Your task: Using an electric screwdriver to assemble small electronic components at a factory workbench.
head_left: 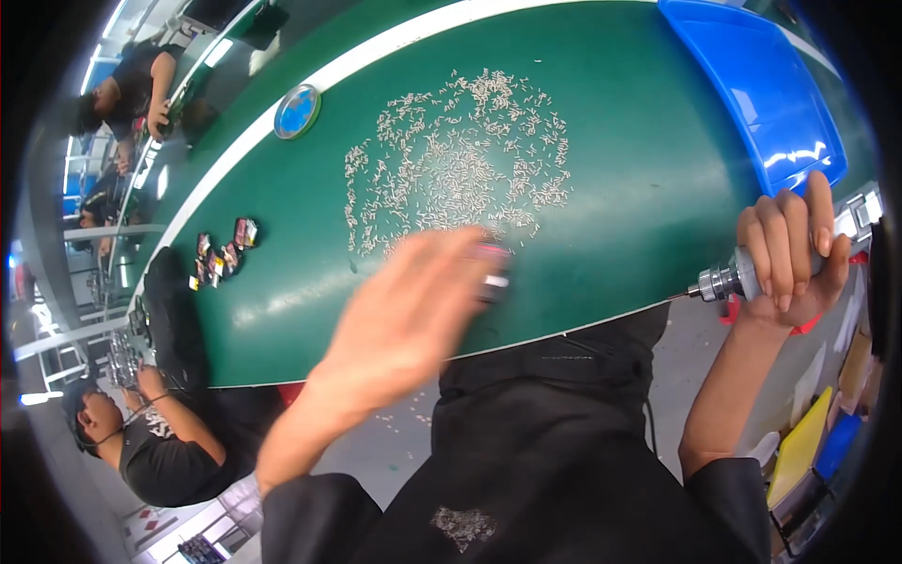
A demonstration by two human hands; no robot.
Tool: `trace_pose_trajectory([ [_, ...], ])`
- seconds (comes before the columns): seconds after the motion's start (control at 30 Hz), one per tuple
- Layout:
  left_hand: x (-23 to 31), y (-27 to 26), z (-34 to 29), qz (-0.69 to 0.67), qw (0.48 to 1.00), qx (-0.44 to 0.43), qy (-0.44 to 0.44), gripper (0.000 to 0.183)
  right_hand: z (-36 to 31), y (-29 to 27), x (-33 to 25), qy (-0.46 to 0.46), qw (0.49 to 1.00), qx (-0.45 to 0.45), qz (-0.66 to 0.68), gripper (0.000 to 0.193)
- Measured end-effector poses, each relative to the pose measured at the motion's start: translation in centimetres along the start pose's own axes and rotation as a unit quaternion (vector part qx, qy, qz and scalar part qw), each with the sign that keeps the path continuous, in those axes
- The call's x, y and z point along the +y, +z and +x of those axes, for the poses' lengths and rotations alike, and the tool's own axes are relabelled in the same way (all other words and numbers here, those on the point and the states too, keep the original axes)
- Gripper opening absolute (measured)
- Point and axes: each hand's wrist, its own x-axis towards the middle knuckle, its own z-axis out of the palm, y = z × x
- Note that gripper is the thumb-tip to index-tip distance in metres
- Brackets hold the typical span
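Note:
My left hand (399, 305), smeared by motion, reaches over the green table at the near edge of a spread of small silvery screws (460, 179). At its fingertips is a small dark block (491, 273) with a pinkish top and a white patch; the blur hides its detail. My right hand (789, 249) is wrapped around a grey electric screwdriver (742, 275) at the table's right front edge. The bit points left, close to the table edge and apart from the screws. Several small dark blocks with coloured labels (224, 258) lie in a group at the left.
A round, shallow dish with blue inside (298, 111) stands at the far left of the green table (639, 169). A blue plastic tray (780, 103) sits at the far right. Another person (169, 442) sits at the left; more people are beyond the table.

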Motion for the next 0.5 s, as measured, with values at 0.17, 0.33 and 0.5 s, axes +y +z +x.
trace_pose_trajectory([
  [0.17,-5.2,-4.0,-7.3,0.168,0.95,0.04,-0.261,0.043,-0.8,-0.8,1.9,0.004,0.997,0.061,0.052,0.017],
  [0.33,-6.8,-4.0,-5.6,0.217,0.952,0.115,-0.185,0.033,-1.4,-0.5,3.0,0.005,0.987,0.135,0.088,0.018],
  [0.5,-9.6,-2.1,-1.9,0.138,0.961,0.17,-0.171,0.017,-1.9,-0.5,3.2,-0.004,0.971,0.222,0.089,0.018],
])
